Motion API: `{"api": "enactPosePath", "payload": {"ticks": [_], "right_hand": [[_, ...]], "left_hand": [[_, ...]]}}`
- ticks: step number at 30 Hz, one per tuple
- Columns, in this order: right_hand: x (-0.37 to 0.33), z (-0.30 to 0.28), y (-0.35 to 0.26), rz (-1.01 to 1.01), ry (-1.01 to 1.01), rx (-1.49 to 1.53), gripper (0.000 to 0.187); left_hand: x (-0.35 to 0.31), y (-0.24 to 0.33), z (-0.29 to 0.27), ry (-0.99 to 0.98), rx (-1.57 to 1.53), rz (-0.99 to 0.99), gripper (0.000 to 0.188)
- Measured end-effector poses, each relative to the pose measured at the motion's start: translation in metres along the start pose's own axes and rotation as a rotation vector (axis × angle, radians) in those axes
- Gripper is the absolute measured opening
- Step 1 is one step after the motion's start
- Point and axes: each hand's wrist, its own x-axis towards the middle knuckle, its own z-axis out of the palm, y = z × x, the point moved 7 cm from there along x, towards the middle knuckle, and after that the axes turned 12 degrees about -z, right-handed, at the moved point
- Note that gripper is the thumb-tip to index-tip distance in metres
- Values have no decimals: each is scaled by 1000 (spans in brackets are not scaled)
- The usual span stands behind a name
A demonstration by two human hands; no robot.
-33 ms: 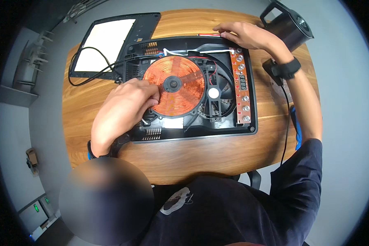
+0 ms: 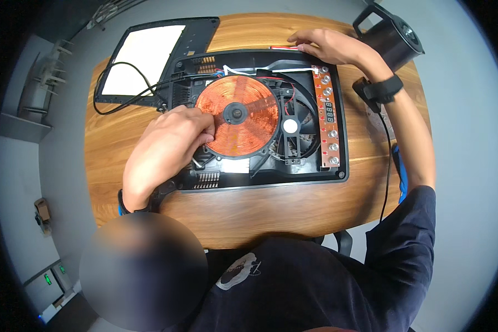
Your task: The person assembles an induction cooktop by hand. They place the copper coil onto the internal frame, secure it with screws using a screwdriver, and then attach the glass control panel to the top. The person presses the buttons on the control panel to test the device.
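Note:
An opened induction cooker base (image 2: 249, 182), a black housing, lies on the wooden table with its inside bare. Its round copper coil (image 2: 254, 133) sits left of a black fan (image 2: 310, 113) and a brown circuit board (image 2: 327, 133). My left hand (image 2: 174, 135) is closed at the coil's left edge; its fingertips hide whatever they grip. Beyond the housing's far edge, my right hand (image 2: 332, 47) has its fingers stretched out and apart. Next to its thumb lies a slim red object (image 2: 282, 47), partly hidden, its kind unclear.
A black-framed panel (image 2: 146, 58) with a white face lies at the back left, a black power cord (image 2: 113, 110) looped over it. The dark kettle (image 2: 390, 41) stands back right. A black device (image 2: 365, 91) with a cable lies by my right wrist.
The cooker base and the panel sit very slightly farther right in the picture. Both hands keep nearly the same place and pose.

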Motion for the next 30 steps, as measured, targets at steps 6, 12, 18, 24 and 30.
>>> {"api": "enactPosePath", "payload": {"ticks": [6,12,18,24,30], "right_hand": [[38,-9,11,41,-216,151,31],[51,9,33,-23,-394,164,35],[16,-4,39,39,-168,-352,38],[-62,-26,45,240,323,-214,37],[-109,-13,-42,516,173,60,46]], "left_hand": [[-8,-4,-5,-42,68,-12,13],[-9,-14,-5,-7,86,55,11],[-12,-37,-1,-26,28,-13,12],[-9,-37,4,-70,22,-14,18],[-9,-43,6,-31,-22,17,16]]}}
